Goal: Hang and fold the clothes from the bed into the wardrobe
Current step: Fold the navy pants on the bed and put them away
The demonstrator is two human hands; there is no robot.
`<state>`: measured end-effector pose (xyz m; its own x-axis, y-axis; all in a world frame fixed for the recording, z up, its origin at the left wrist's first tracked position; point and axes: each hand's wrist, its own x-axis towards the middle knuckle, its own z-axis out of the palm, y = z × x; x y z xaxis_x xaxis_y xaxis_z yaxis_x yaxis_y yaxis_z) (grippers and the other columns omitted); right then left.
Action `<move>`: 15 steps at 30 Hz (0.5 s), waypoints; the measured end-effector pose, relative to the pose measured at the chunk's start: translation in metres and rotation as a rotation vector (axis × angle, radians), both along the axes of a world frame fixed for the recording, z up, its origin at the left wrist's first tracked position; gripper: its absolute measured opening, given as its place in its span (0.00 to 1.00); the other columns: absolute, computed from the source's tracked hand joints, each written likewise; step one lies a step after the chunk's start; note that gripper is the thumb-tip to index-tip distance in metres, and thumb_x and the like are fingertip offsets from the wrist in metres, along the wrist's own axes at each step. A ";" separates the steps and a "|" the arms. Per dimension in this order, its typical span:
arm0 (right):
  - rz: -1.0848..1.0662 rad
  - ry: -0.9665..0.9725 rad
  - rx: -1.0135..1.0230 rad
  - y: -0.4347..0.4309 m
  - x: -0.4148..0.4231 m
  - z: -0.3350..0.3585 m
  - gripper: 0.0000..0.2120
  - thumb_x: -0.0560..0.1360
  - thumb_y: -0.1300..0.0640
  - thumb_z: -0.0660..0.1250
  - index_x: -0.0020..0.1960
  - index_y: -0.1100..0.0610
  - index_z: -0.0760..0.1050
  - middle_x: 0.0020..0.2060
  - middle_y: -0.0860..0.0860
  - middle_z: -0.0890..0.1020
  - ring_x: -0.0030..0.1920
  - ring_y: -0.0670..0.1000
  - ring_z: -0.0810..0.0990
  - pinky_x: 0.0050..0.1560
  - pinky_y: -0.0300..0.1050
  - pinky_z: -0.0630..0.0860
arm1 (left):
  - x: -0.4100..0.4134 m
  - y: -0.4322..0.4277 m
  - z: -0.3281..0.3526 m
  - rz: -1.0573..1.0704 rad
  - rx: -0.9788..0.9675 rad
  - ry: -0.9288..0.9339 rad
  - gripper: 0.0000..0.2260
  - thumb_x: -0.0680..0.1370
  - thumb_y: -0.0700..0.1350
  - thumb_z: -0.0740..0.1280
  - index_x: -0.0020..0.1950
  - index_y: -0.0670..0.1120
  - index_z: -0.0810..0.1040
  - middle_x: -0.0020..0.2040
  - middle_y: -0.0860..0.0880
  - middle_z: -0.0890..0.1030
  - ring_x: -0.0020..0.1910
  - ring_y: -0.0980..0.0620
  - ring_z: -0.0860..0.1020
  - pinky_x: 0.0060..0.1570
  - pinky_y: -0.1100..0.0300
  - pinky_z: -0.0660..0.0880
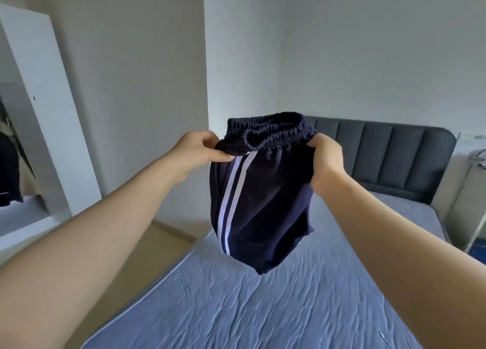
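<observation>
In the middle of the frame a pair of navy shorts (260, 199) hangs in the air above the blue bed (263, 309), clear of the mattress. The left hand (200, 151) pinches the elastic waistband at its left end, thumb and fingers curled onto the gathered cloth just above two white side stripes (231, 204). The right hand (326, 157) grips the waistband at its right end, fingers folded round the fabric. The shorts look light and soft: they droop straight down from the two hands and bunch between them, with no stiffness to hold a shape. The thick elastic band probably gives the surest hold, since the thin cloth below would likely slip and crease. Folding will probably call for laying them flat on the bed first. The open white wardrobe (39, 112) stands at the left edge of the frame, well apart from the shorts.
</observation>
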<state>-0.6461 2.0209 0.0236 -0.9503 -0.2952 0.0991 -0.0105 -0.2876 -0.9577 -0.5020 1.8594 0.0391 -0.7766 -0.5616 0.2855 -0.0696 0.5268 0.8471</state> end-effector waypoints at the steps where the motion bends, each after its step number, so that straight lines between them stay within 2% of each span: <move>1: -0.006 -0.035 0.037 0.008 0.005 -0.017 0.09 0.70 0.66 0.56 0.33 0.55 0.66 0.35 0.53 0.69 0.42 0.52 0.65 0.42 0.45 0.60 | 0.006 0.008 -0.017 -0.023 0.036 -0.042 0.11 0.70 0.37 0.73 0.35 0.47 0.72 0.35 0.51 0.72 0.37 0.55 0.70 0.41 0.63 0.66; 4: -0.018 -0.095 0.157 0.037 0.020 -0.071 0.10 0.70 0.66 0.57 0.33 0.55 0.64 0.35 0.52 0.67 0.41 0.51 0.63 0.42 0.45 0.59 | 0.023 0.032 -0.077 -0.082 0.181 -0.135 0.10 0.72 0.36 0.70 0.36 0.46 0.72 0.37 0.50 0.76 0.42 0.52 0.75 0.50 0.59 0.70; 9: -0.001 -0.250 0.322 0.088 0.044 -0.160 0.10 0.70 0.67 0.56 0.35 0.55 0.61 0.31 0.51 0.62 0.34 0.50 0.58 0.35 0.44 0.54 | 0.042 0.080 -0.174 -0.089 0.398 -0.290 0.08 0.74 0.35 0.68 0.41 0.45 0.72 0.43 0.46 0.77 0.41 0.52 0.77 0.44 0.61 0.75; 11: 0.013 -0.321 0.352 0.102 0.050 -0.191 0.10 0.69 0.67 0.56 0.34 0.55 0.61 0.30 0.51 0.62 0.33 0.50 0.58 0.34 0.43 0.54 | 0.048 0.093 -0.204 -0.075 0.453 -0.342 0.06 0.75 0.36 0.68 0.43 0.45 0.73 0.43 0.47 0.77 0.42 0.51 0.77 0.45 0.58 0.75; 15: 0.021 -0.445 0.431 0.127 0.063 -0.248 0.10 0.69 0.67 0.56 0.33 0.55 0.60 0.30 0.51 0.61 0.32 0.50 0.58 0.34 0.43 0.55 | 0.055 0.113 -0.260 -0.052 0.533 -0.451 0.05 0.76 0.38 0.67 0.44 0.46 0.73 0.44 0.47 0.77 0.41 0.52 0.77 0.41 0.62 0.74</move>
<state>-0.5834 2.1476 -0.2246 -0.8669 -0.2393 -0.4372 0.4176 0.1301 -0.8993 -0.4474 1.9721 -0.2205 -0.7842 -0.4944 -0.3751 -0.4610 0.0594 0.8854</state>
